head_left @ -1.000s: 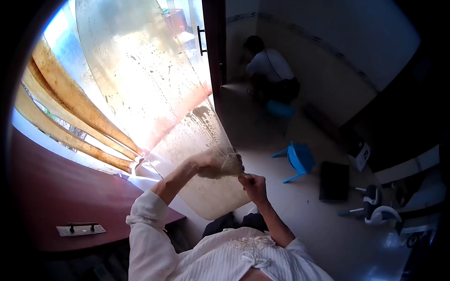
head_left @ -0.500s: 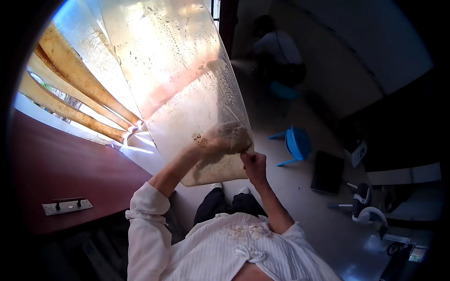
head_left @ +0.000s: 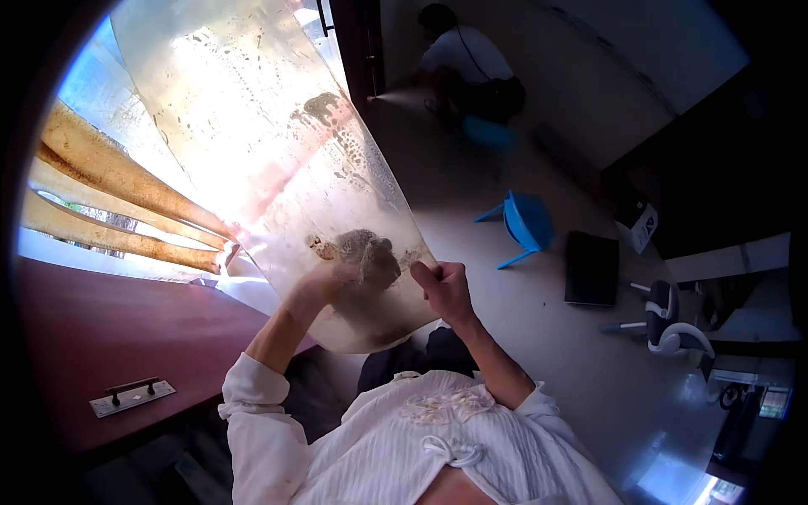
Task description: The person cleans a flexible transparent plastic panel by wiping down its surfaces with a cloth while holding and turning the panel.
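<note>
A long translucent plastic strip [head_left: 252,126], wet and stained, hangs from the upper left down to my lap. My right hand [head_left: 446,290] is closed on the strip's right edge near its lower end. My left hand [head_left: 337,273] presses a dark wet cloth [head_left: 368,257] on the strip's lower part; its fingers are partly hidden by the cloth. Brown patches and droplets mark the plastic above and beside the cloth.
More yellowed strips [head_left: 126,185] are gathered at the left, above a dark red door [head_left: 151,328] with a handle. A blue stool [head_left: 528,223] stands on the floor at right, near a black box [head_left: 592,268]. Another person [head_left: 471,63] crouches at the back.
My left hand and the cloth have moved left, away from the strip's right edge. The whole view has shifted, and the strip now slants more to the left.
</note>
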The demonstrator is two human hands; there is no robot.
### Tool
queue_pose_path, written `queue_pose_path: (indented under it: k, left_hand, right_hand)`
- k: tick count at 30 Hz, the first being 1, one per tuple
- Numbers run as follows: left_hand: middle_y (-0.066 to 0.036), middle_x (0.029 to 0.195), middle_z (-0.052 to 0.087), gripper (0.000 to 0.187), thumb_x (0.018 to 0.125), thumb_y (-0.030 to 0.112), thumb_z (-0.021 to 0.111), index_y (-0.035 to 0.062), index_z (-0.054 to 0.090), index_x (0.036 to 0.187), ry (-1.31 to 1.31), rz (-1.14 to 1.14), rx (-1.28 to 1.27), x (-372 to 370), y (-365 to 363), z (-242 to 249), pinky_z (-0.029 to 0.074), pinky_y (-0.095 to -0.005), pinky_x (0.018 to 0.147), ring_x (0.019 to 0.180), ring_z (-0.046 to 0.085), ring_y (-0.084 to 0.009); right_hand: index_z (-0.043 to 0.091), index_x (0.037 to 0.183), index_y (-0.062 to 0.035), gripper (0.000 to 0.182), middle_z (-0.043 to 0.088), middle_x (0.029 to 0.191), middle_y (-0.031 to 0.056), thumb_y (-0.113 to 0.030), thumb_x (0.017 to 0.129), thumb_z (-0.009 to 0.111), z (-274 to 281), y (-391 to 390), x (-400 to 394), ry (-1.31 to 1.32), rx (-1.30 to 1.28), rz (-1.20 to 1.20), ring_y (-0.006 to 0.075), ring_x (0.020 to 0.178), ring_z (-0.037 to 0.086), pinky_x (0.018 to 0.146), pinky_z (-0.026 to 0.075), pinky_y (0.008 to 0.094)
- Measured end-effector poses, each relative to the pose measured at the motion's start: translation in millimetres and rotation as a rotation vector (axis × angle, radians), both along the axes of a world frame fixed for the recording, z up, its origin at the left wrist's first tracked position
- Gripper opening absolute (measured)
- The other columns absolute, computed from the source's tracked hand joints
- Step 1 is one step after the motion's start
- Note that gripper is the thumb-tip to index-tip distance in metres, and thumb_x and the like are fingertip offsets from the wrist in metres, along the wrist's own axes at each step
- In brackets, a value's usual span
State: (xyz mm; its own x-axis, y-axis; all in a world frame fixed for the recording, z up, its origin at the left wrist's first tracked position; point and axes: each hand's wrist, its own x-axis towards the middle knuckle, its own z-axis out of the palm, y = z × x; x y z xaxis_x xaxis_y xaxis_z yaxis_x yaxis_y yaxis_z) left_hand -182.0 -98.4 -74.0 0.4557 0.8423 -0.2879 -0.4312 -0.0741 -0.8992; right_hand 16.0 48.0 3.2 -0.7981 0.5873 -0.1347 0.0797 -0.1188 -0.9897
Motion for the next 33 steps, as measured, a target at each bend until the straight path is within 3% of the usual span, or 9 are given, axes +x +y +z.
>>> queue_pose_path:
  k: [3, 16, 19, 22, 24, 26, 29, 30, 33]
  left_hand:
    - [-0.013, 0.102, 0.058, 0.039, 0.079, 0.008, 0.061, -0.0020, 0.048, 0.114, 2.005, 0.024, 0.295, 48, 30, 102, 0.051, -0.0310, 0.074, 0.089, 0.059, -0.0199]
    - [-0.008, 0.095, 0.063, 0.036, 0.075, 0.009, 0.063, -0.0009, 0.056, 0.109, 2.995, -0.006, 0.166, 52, 49, 74, 0.049, -0.0263, 0.071, 0.081, 0.058, -0.0123]
    - [-0.008, 0.094, 0.062, 0.035, 0.079, 0.018, 0.061, 0.0025, 0.056, 0.110, 2.992, -0.528, 0.178, 56, 52, 81, 0.048, -0.0303, 0.076, 0.083, 0.057, -0.0146]
    - [-0.007, 0.095, 0.062, 0.038, 0.079, 0.020, 0.061, 0.0043, 0.055, 0.113, 2.931, -0.538, -0.092, 74, 48, 84, 0.047, -0.0321, 0.079, 0.088, 0.056, -0.0150]
    - [-0.007, 0.103, 0.059, 0.039, 0.085, 0.022, 0.059, 0.0043, 0.050, 0.118, 1.966, 0.059, -0.015, 71, 35, 90, 0.047, -0.0299, 0.080, 0.094, 0.057, -0.0134]
    - [-0.006, 0.103, 0.059, 0.042, 0.086, 0.026, 0.059, 0.0029, 0.049, 0.119, 1.753, 0.178, -0.040, 53, 17, 112, 0.047, -0.0283, 0.078, 0.091, 0.057, -0.0138]
    - [-0.005, 0.102, 0.059, 0.040, 0.083, 0.023, 0.062, 0.0020, 0.052, 0.116, 1.970, 0.145, -0.063, 28, 12, 110, 0.047, -0.0277, 0.078, 0.090, 0.057, -0.0148]
    - [-0.005, 0.101, 0.059, 0.037, 0.083, 0.022, 0.062, 0.0014, 0.054, 0.113, 2.432, 0.115, -0.013, 28, 14, 92, 0.047, -0.0260, 0.075, 0.089, 0.056, -0.0128]
    - [-0.004, 0.096, 0.060, 0.030, 0.082, 0.019, 0.063, -0.0019, 0.059, 0.103, 2.287, 0.008, -0.006, 58, 29, 115, 0.045, -0.0253, 0.074, 0.087, 0.054, -0.0108]
  right_hand:
    - [0.050, 0.049, -0.0029, 0.050, 0.045, 0.044, -0.0047, -0.038, 0.080, 0.067, 2, 4, 1, -0.028, -0.021, 0.015, 0.0016, 0.044, 0.039, 0.040, 0.030, 0.0225]
    - [0.048, 0.051, -0.0057, 0.044, 0.042, 0.044, -0.0039, -0.031, 0.086, 0.055, -11, -4, -6, 0.032, -0.120, 0.065, 0.0037, 0.038, 0.037, 0.037, 0.027, 0.0236]
    - [0.063, 0.088, 0.0026, 0.040, 0.060, 0.075, 0.0015, -0.036, 0.088, 0.053, -22, -15, -8, 0.026, 0.029, 0.091, 0.0055, 0.068, 0.052, 0.059, 0.041, 0.0250]
    - [0.062, 0.074, 0.0001, 0.039, 0.057, 0.063, -0.0003, -0.036, 0.087, 0.056, -9, -12, -11, 0.028, -0.006, 0.052, 0.0044, 0.058, 0.049, 0.050, 0.037, 0.0238]
    - [0.052, 0.052, -0.0029, 0.049, 0.045, 0.043, -0.0029, -0.040, 0.082, 0.064, 3, -3, -10, 0.026, 0.009, -0.003, 0.0040, 0.040, 0.040, 0.038, 0.028, 0.0248]
    - [0.052, 0.051, -0.0030, 0.050, 0.044, 0.042, -0.0027, -0.041, 0.081, 0.065, -3, 5, -5, 0.009, 0.003, 0.022, 0.0036, 0.040, 0.040, 0.038, 0.027, 0.0241]
    - [0.052, 0.050, -0.0040, 0.050, 0.043, 0.042, -0.0036, -0.041, 0.081, 0.065, 1, 1, -12, -0.019, 0.034, -0.018, 0.0030, 0.038, 0.037, 0.037, 0.024, 0.0230]
    - [0.052, 0.050, -0.0049, 0.049, 0.041, 0.041, -0.0041, -0.041, 0.082, 0.064, 3, -1, -14, -0.007, 0.051, -0.014, 0.0031, 0.035, 0.035, 0.035, 0.021, 0.0227]
    - [0.055, 0.053, -0.0026, 0.048, 0.045, 0.043, -0.0029, -0.041, 0.080, 0.066, 1, 5, -12, 0.023, 0.062, -0.008, 0.0031, 0.039, 0.039, 0.039, 0.027, 0.0228]
